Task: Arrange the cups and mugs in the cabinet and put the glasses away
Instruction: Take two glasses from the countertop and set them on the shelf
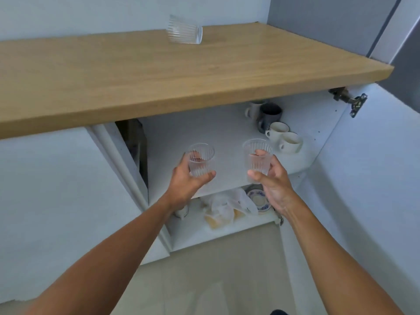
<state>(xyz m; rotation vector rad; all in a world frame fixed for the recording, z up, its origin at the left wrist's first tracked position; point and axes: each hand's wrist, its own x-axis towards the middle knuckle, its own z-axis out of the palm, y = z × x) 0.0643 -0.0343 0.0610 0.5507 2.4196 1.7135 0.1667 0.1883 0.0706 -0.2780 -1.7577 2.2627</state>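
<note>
My left hand (185,181) grips a ribbed clear glass (201,156) upright, in front of the open cabinet's upper shelf (181,137). A second ribbed glass (259,155) is held upright in my right hand (271,180), just right of the first. At the back right of that shelf stand a pale mug (253,109), a dark mug (269,115) and two white cups (284,137). A third ribbed glass (184,31) sits on the wooden countertop (159,71) near the wall.
The lower shelf holds a crumpled plastic bag (227,208), a blue-patterned saucer (259,198) and a small jar (181,212). The cabinet door (375,169) hangs open at right with its hinge (350,100) exposed. A closed white door (56,201) is at left.
</note>
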